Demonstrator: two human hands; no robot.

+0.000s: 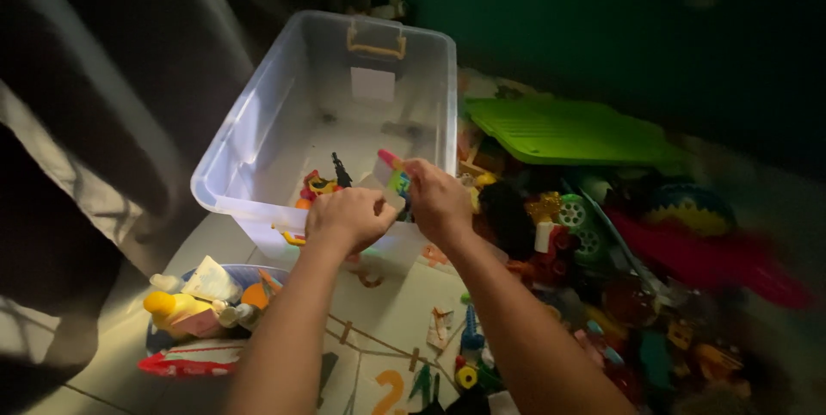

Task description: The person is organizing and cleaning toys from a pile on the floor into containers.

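Over the near rim of a clear plastic bin (258, 122), the right hand (439, 200) pinches a small colourful toy (394, 176) between closed fingertips, while the left hand (348, 217), fingers curled shut, grips its lower end.

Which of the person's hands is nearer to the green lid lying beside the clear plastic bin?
Right. The right hand is over the bin's near right corner, on the side facing the green lid. The left hand is farther left, at the clear plastic bin's front rim.
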